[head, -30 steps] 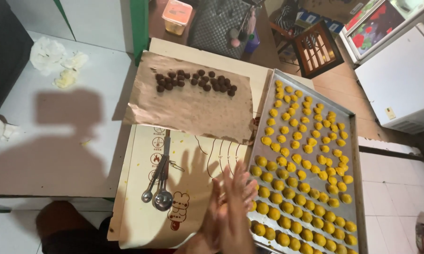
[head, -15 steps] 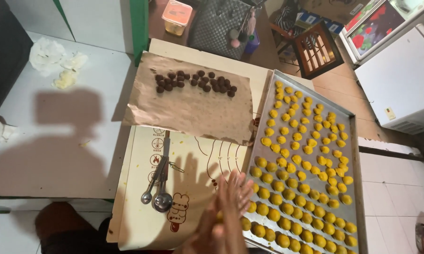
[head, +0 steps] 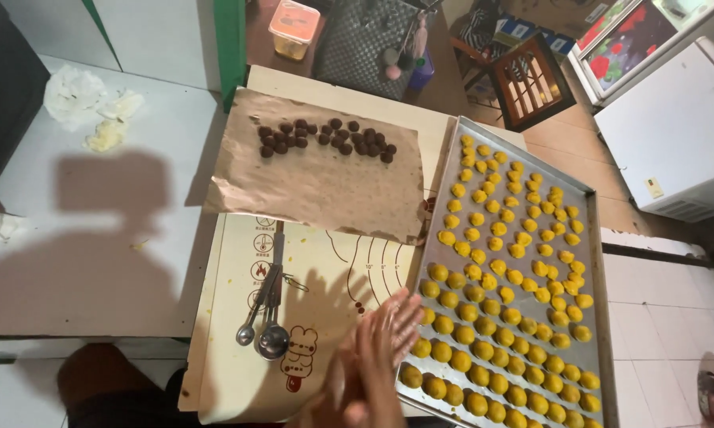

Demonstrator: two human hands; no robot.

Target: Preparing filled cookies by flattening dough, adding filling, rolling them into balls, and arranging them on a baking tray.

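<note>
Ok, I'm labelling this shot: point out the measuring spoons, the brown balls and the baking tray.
measuring spoons (head: pixel 271 339), head view, on the largest bowl.
brown balls (head: pixel 325 136), head view, middle of the cluster on the brown paper.
baking tray (head: pixel 431 250), head view, on its bare left rim.

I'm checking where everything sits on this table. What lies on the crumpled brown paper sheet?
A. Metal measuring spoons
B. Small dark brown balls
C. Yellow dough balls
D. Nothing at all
B: a cluster of small dark brown balls lies along the far part of the crumpled brown paper sheet, while the yellow dough balls fill the metal baking tray.
</note>
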